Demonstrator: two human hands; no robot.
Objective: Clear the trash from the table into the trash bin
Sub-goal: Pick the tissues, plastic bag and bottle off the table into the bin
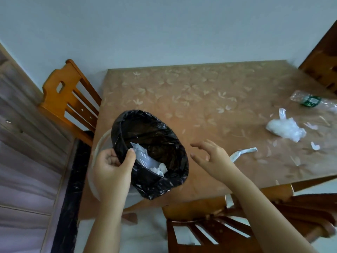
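My left hand (111, 167) grips the rim of a trash bin (155, 187) lined with a black bag, held tilted over the table's near left corner. White crumpled tissue and a clear plastic piece (149, 161) lie inside it. My right hand (211, 157) hovers open and empty just right of the bin. On the table (173, 99) lie a twisted white strip (242, 152), a crumpled white plastic bag (284, 128), a small white scrap (315, 146) and a crushed clear bottle with a green label (310, 101).
Wooden chairs stand at the left (67, 99), at the near side (209, 227) and at the far right corner (322, 64). A pale wall lies behind the table. Panelled furniture (23, 143) runs along the left.
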